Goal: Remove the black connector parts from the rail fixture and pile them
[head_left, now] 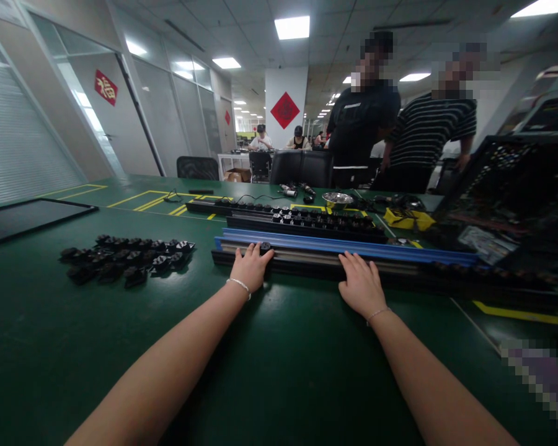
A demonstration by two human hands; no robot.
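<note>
A long black rail (302, 257) with a silvery channel lies crosswise on the green table (279, 359) in front of me. My left hand (250, 267) is at its left end, fingers over the rail. Between that hand's thumb and index finger is a small round black part (265, 248), seated at the channel. Farther right, my right hand (361, 285) rests on the same rail with its fingers stretched out and apart. Directly behind runs a blue rail (400, 249). The undersides of both hands are hidden.
Several small black parts (130, 257) lie in rows at left. More black rails (307, 226) carrying such parts stand behind the blue one. A metal dish (337, 198), a yellow tray (409, 218) and a dark flat panel (32, 217) are farther off. Two people stand across the table.
</note>
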